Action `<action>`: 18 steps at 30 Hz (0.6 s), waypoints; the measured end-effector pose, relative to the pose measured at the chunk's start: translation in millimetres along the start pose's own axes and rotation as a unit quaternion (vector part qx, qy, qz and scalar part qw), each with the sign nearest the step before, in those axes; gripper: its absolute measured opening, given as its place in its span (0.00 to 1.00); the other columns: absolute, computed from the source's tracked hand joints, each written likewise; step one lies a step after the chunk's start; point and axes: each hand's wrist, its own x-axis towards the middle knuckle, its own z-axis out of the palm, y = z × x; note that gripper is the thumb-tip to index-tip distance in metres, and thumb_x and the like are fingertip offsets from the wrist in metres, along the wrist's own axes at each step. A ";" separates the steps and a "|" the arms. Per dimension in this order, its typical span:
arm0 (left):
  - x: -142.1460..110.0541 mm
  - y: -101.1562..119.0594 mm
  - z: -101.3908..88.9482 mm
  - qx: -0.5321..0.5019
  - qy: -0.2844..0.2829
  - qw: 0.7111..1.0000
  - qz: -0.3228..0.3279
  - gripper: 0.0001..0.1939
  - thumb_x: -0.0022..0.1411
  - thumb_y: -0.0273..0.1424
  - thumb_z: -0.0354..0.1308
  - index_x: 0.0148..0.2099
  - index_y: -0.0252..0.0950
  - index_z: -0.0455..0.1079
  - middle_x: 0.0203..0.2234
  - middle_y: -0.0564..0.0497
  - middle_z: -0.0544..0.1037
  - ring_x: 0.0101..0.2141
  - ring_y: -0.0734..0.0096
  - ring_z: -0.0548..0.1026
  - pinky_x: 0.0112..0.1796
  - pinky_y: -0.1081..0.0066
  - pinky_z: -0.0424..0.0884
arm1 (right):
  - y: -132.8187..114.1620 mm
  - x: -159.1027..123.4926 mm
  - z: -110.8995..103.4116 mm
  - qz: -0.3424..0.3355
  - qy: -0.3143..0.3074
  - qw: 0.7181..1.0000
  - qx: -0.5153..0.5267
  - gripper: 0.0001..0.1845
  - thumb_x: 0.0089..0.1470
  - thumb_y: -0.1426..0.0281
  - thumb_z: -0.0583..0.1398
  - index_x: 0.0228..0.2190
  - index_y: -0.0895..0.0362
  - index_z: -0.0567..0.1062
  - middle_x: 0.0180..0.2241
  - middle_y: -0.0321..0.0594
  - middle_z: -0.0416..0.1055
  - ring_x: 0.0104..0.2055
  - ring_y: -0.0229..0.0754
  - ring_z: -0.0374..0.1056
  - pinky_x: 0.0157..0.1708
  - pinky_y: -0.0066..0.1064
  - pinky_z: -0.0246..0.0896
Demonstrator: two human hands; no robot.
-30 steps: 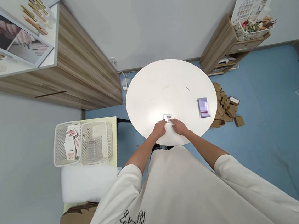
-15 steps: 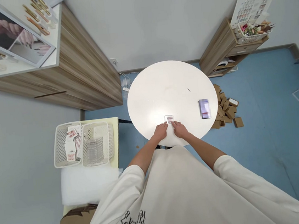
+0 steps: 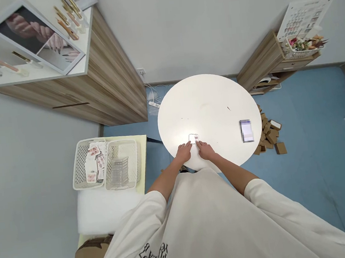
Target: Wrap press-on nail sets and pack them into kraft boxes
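Observation:
A small flat clear case [image 3: 193,138] lies near the front edge of the round white table [image 3: 206,96]. Small reddish pieces, which look like press-on nails, show through its right side, while its left part looks white, perhaps from glare. My left hand [image 3: 184,151] has its fingers closed at the case's near left corner. At the near right corner, the fingers of my right hand [image 3: 205,150] are closed on the case as well. The undersides of both hands are hidden.
A blurred purple box or device [image 3: 246,131] lies on the table's right. To the left, one white basket [image 3: 87,183] holds nail cards, another [image 3: 138,182] stacked clear cases. Small brown cardboard boxes [image 3: 272,135] are heaped on the floor. Wooden cabinets [image 3: 118,85] stand by the wall.
My view has turned slightly left, so the room sits further right in the picture. The case's left part now looks white, where rows of reddish pieces showed before. Both hands stay at the case.

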 end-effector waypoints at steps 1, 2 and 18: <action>-1.6 -4.6 -4.2 0.002 0.004 1.000 0.001 0.28 0.57 0.24 0.53 0.61 0.41 0.66 0.70 0.47 0.57 0.66 0.46 0.56 0.65 0.49 0.44 | -6.1 3.7 0.0 -0.002 -0.002 1.000 -0.002 0.39 0.62 0.70 0.51 0.71 0.58 0.45 0.71 0.51 0.47 0.68 0.57 0.49 0.61 0.46 0.52; -3.0 -9.0 -8.1 0.002 0.009 1.000 0.001 0.28 0.58 0.24 0.53 0.61 0.41 0.66 0.70 0.46 0.56 0.66 0.46 0.56 0.65 0.48 0.43 | -12.0 7.4 -0.2 -0.003 -0.004 1.000 -0.003 0.39 0.62 0.70 0.51 0.71 0.57 0.45 0.71 0.51 0.47 0.68 0.57 0.49 0.61 0.45 0.52; -5.2 -49.6 -49.3 0.083 -0.017 0.996 -0.009 0.28 0.64 0.29 0.55 0.66 0.41 0.60 0.73 0.44 0.43 0.57 0.48 0.70 0.55 0.54 0.67 | -77.1 47.2 -15.4 0.072 -0.027 0.997 -0.018 0.47 0.60 0.69 0.55 0.72 0.50 0.36 0.65 0.56 0.54 0.61 0.61 0.57 0.55 0.45 0.57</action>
